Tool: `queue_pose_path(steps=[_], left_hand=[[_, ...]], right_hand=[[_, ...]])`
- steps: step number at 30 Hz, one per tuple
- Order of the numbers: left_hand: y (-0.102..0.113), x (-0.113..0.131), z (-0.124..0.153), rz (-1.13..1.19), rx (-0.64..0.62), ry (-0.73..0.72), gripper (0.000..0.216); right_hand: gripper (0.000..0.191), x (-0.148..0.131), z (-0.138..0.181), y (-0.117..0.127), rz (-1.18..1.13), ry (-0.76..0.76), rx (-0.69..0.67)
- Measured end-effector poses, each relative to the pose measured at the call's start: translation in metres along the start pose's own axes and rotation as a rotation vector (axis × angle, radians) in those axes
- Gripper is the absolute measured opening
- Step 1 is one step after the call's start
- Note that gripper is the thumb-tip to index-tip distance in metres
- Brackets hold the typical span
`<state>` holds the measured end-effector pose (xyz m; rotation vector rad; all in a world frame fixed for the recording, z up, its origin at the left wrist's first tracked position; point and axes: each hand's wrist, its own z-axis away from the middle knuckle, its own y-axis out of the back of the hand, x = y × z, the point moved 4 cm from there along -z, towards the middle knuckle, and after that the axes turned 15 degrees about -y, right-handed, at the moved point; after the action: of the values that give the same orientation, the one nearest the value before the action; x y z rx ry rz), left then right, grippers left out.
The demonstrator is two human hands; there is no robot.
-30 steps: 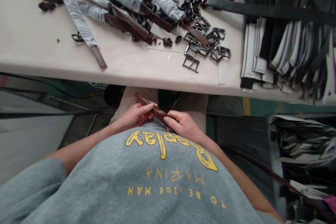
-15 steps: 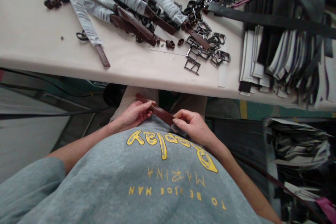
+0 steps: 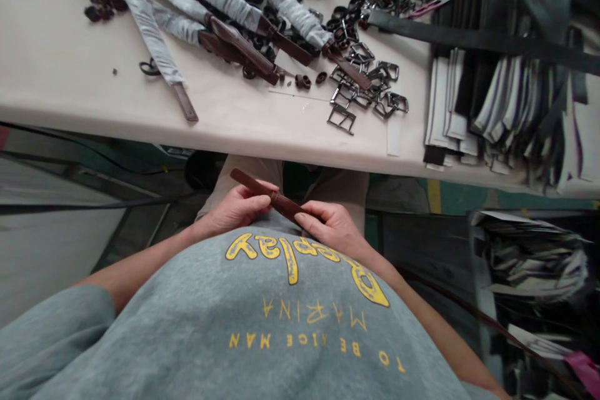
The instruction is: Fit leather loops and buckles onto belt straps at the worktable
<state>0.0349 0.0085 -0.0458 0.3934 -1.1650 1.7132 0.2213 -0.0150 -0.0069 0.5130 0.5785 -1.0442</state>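
Between both hands, over my lap and just below the table edge, is a brown leather belt (image 3: 286, 205), slanting down from left to right. My left hand (image 3: 244, 205) is closed on it, thumb on top, near what looks like a loop around the strap; a flat end sticks out past the fingers at upper left. My right hand (image 3: 330, 223) pinches the strap further right, thumb on top. Beyond the right hand the belt is hidden.
On the white table (image 3: 225, 122) lie several plastic-wrapped belts (image 3: 145, 31), loose metal buckles (image 3: 344, 97), small leather loops (image 3: 304, 82) and pink-handled scissors (image 3: 426, 7). Bundled dark straps (image 3: 497, 94) stack at right. A bin (image 3: 478, 262) of strips stands at lower right.
The belt has slid up and left, so more of its end shows past my left hand. My right hand has come closer to the left. The left thumb now presses on top.
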Motion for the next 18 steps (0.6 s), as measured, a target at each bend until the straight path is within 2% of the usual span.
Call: queue_pose_path(steps=[6,9,11,14,18], left_hand=[[-0.004,0.006,0.006,-0.084,-0.045,0.008,0.034],[-0.008,0.005,0.004,-0.093,-0.002,0.014,0.033],[-0.008,0.004,0.003,-0.123,0.04,0.014,0.033],[-0.008,0.002,0.001,-0.154,0.081,-0.007,0.034],[-0.005,0.0,0.001,-0.183,0.086,-0.046,0.035]], right_hand=[[0.026,0.002,0.001,-0.005,-0.015,0.053,0.039],[0.023,0.001,0.001,-0.001,0.178,0.181,0.188],[0.034,-0.002,0.0,-0.001,0.373,0.261,0.285],[0.039,-0.004,-0.004,-0.007,0.589,0.326,0.304],[0.029,-0.004,-0.01,-0.014,0.604,0.31,0.282]])
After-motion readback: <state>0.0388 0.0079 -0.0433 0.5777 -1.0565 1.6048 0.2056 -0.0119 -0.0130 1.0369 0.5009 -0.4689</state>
